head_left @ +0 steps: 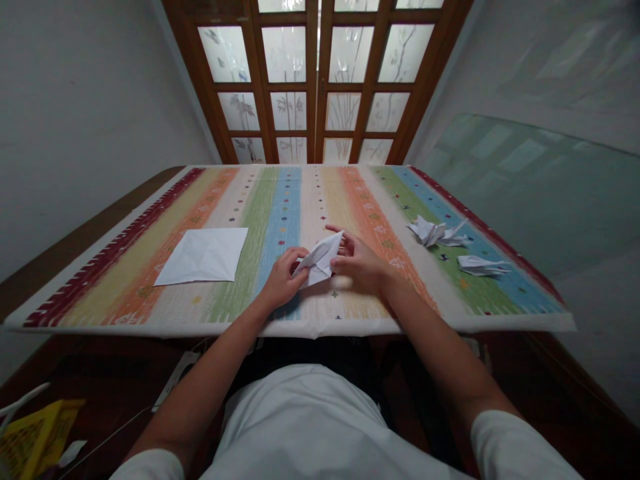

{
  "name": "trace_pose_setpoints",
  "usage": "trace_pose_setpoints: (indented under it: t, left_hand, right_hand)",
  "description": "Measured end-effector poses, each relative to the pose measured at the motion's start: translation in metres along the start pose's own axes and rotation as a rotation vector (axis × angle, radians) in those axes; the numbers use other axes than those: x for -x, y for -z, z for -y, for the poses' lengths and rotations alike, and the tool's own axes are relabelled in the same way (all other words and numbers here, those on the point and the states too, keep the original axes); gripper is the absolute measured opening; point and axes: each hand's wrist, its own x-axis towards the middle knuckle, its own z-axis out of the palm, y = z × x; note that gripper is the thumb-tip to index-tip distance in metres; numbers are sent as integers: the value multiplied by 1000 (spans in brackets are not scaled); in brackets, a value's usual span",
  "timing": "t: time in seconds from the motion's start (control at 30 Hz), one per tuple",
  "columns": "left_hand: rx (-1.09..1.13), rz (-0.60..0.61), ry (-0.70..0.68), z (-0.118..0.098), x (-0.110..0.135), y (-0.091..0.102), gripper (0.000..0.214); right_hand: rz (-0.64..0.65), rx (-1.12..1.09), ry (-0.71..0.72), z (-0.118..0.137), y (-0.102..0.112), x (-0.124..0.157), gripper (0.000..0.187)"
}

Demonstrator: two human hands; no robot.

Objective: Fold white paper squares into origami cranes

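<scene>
A partly folded piece of white paper (320, 259) is held between my two hands, just above the front middle of the table. My left hand (286, 277) pinches its lower left edge, thumb and fingers closed on it. On the other side, my right hand (357, 259) grips the right edge between thumb and fingers, with the index finger raised behind the paper's pointed top. Creases run across the folded paper. To the left, a white square sheet (203, 256) with faint crease lines lies flat on the cloth.
A striped, multicoloured cloth (270, 200) covers the table. Folded white paper figures (436, 233) lie at the right, with another folded paper piece (481, 266) nearer me. A glass-paned wooden door (317, 87) stands beyond. A yellow basket (37, 437) is on the lower left.
</scene>
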Motion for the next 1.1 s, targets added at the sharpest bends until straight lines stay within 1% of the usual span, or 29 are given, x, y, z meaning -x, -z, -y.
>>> trace_pose_setpoints:
  t: [0.03, 0.13, 0.2, 0.3, 0.4, 0.53, 0.6, 0.67, 0.73, 0.8, 0.83, 0.87, 0.97, 1.03, 1.1]
  left_hand:
    - [34, -4, 25, 1, 0, 0, 20]
    - [111, 0, 105, 2, 0, 0, 18]
    - [139, -1, 139, 2, 0, 1, 18]
    - [150, -28, 154, 2, -1, 1, 19]
    - [151, -62, 200, 4, -3, 1, 24]
    - [217, -171, 259, 10, -5, -2, 24]
    - [254, -199, 273, 11, -5, -3, 31]
    - [220, -190, 277, 10, -5, -4, 30]
    - [96, -147, 259, 9, -5, -4, 19]
    - [-72, -82, 222, 9, -6, -3, 6]
    - [-148, -46, 198, 9, -7, -4, 4]
    - [-212, -13, 174, 10, -7, -4, 6]
    - [-332, 68, 116, 15, -8, -6, 10]
    - [-400, 119, 86, 19, -8, -8, 11]
    - [-485, 162, 50, 21, -7, -10, 11]
  right_hand:
    - [11, -34, -33, -2, -3, 0, 89]
    - [23, -45, -102, -5, -12, -1, 56]
    - [17, -34, -113, -5, -15, -2, 45]
    - [-6, -42, -102, -3, -17, -2, 40]
    - [-33, -49, -94, -2, -19, -1, 36]
    - [-87, -24, -89, -5, -25, -3, 34]
    - [-114, -28, -97, -8, -28, -5, 36]
    - [-139, -44, -118, -11, -31, -6, 44]
    - [-171, -35, -144, -15, -33, -6, 54]
    - [-199, 35, -155, -18, -33, -5, 64]
    - [-211, 94, -146, -18, -33, -4, 71]
    - [-221, 163, -127, -19, -32, -3, 77]
    - [-226, 399, -63, -20, -32, 2, 92]
    - [-211, 562, -50, -21, -33, 4, 93]
    - [-231, 723, -18, -24, -33, 6, 90]
